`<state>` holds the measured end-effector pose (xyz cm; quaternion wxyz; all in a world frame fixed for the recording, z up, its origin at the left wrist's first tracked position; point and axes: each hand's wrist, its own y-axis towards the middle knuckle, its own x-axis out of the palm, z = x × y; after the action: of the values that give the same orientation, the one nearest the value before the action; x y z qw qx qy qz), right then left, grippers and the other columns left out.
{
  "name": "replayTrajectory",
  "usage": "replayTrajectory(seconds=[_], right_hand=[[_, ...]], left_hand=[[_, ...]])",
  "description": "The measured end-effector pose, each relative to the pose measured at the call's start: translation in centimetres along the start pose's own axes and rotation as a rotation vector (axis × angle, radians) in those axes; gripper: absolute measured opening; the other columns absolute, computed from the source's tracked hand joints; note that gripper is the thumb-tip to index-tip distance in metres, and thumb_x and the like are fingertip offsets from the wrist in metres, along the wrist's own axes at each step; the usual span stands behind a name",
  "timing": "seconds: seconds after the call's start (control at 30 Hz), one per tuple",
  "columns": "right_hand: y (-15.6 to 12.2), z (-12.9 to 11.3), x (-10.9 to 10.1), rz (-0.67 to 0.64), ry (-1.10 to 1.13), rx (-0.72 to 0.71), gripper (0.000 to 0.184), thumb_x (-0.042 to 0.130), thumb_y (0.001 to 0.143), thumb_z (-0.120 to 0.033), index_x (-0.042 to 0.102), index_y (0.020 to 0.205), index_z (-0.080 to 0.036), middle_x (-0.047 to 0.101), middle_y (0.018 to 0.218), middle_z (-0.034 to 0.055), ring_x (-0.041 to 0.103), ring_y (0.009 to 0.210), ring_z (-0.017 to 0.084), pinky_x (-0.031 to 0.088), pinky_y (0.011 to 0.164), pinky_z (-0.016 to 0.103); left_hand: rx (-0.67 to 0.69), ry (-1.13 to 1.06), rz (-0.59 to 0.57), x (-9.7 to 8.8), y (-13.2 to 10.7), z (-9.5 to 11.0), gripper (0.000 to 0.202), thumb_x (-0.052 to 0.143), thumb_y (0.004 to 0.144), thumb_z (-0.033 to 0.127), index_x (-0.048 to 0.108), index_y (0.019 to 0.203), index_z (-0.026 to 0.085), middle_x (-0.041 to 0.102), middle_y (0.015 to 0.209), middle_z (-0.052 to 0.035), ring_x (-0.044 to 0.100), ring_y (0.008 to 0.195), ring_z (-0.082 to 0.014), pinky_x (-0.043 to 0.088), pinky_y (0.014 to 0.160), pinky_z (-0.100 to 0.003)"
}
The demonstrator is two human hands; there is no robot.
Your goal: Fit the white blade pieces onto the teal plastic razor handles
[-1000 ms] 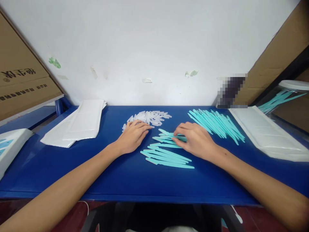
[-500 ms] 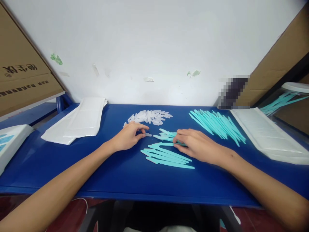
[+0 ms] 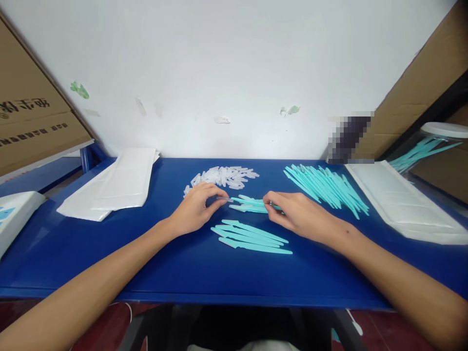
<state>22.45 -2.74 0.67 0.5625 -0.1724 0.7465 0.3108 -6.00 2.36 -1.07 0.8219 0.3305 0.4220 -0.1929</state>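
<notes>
Blue table (image 3: 175, 275): left hand (image 3: 194, 207) pinching clear cap (image 3: 224, 198), right hand (image 3: 300, 213) pinching teal stick (image 3: 249, 201), tip facing cap.

blue table (image 3: 164, 273): turquoise sticks (image 3: 327, 190); pale pieces (image 3: 221, 175), perhaps caps; white pouches (image 3: 124, 180).

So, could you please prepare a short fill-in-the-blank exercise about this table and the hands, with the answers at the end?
Between the left hand and the right hand, the one nearer the translucent heap is the ____.
A turquoise stick is held by the ____ hand.
The group of sticks nearest the table's front edge counts ____ in all.
The tabletop is ____ in colour.
Missing words: left; right; four; blue.
</notes>
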Motion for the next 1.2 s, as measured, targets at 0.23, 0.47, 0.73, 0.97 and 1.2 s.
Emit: replayTrajectory(seconds=[0.23,0.47,0.73,0.97,1.2], right_hand=[[0.0,0.0,0.2,0.014,0.001,-0.017,0.012,0.041,0.1,-0.022,0.051,0.094,-0.02,0.059,0.074,-0.0006,0.044,0.051,0.011,0.03,0.049,0.025],[0.1,-0.3,0.2,0.013,0.004,-0.016,0.013,0.042,0.099,-0.021,0.053,0.092,-0.02,0.059,0.075,0.0001,0.045,0.053,0.011,0.031,0.051,0.025],[0.6,-1.2,0.8,0.015,0.006,-0.061,0.018,0.042,0.1,-0.021,0.057,0.091,-0.018,0.06,0.081,0.0026,0.051,0.063,0.013,0.036,0.058,0.027],[0.5,-1.0,1.0,-0.013,-0.082,0.056,0.017,0.051,0.097,-0.029,0.06,0.087,-0.018,0.06,0.089,0.0065,0.054,0.078,0.019,0.04,0.068,0.032],[0.2,-2.3,0.2,0.003,0.075,0.054,0.025,0.054,0.096,-0.038,0.055,0.078,-0.02,0.055,0.087,0.0029,0.049,0.07,0.015,0.034,0.06,0.029]], left_hand=[[-0.028,-0.096,0.036,-0.1,0.0,0.2,0.016,0.058,0.097,0.034,0.07,0.099,0.023,0.072,0.097,-0.0035,0.062,0.092,-0.0206,0.046,0.084,-0.035],[0.0,-0.176,0.077,0.5,0.0,0.4,0.016,0.061,0.096,0.033,0.071,0.099,0.022,0.072,0.096,-0.0043,0.063,0.092,-0.0201,0.049,0.082,-0.034],[0.135,-0.18,0.022,1.3,0.0,1.5,0.02,0.059,0.098,0.031,0.074,0.105,0.021,0.075,0.095,-0.0051,0.063,0.088,-0.0194,0.05,0.078,-0.032],[0.085,0.444,0.04,-0.4,0.5,-1.7,0.032,0.043,0.103,0.028,0.07,0.118,0.021,0.067,0.117,-0.0111,0.052,0.106,-0.0294,0.04,0.086,-0.044],[0.01,0.61,-0.028,-0.4,0.1,-3.2,0.034,0.042,0.103,0.032,0.066,0.124,0.022,0.062,0.124,-0.014,0.047,0.111,-0.0332,0.035,0.087,-0.047]])
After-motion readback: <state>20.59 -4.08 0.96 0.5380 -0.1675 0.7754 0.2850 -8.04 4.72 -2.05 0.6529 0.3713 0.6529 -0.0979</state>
